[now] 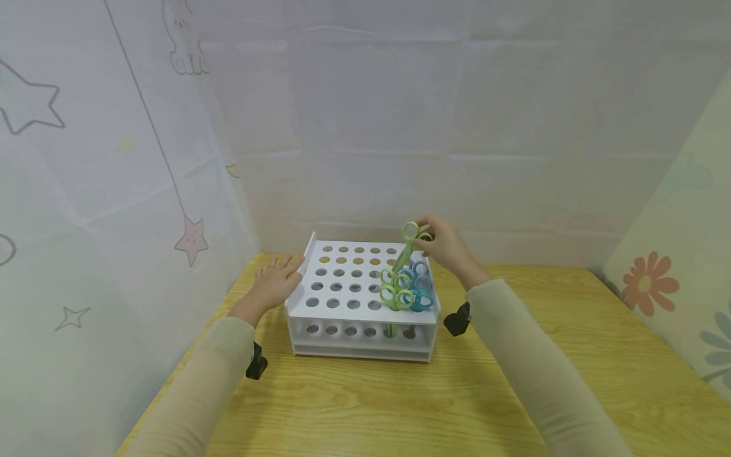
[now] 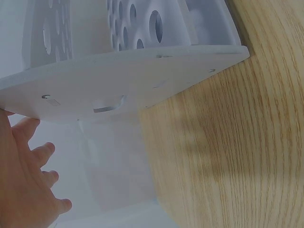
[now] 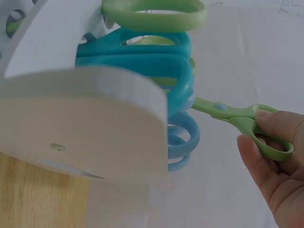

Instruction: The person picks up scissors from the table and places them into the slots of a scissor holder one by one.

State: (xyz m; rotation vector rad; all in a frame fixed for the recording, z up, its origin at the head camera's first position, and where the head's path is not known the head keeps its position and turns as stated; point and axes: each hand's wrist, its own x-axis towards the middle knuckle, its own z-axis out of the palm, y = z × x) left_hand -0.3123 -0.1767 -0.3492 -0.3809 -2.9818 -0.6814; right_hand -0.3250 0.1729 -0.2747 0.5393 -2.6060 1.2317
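My right hand (image 1: 448, 246) pinches a pair of green scissors (image 3: 242, 116) by its handle loops, holding it above the right part of a white rack (image 1: 342, 314). The blades point down toward the holes; their tips are hidden behind other handles. Below the hand, more green scissors (image 1: 395, 297) stand in the rack with their loops up. To their right are teal scissors (image 1: 421, 300) and light blue scissors (image 3: 183, 137). My left hand (image 1: 273, 284) lies with extended, spread fingers against the rack's left side panel (image 2: 128, 80).
The rack has rows of round holes on its top board and a lower holed shelf (image 1: 342, 331). It stands on a wooden table (image 1: 354, 400). A pale cloth (image 1: 377, 127) hangs close behind, and printed cloth (image 1: 85, 190) covers the left side.
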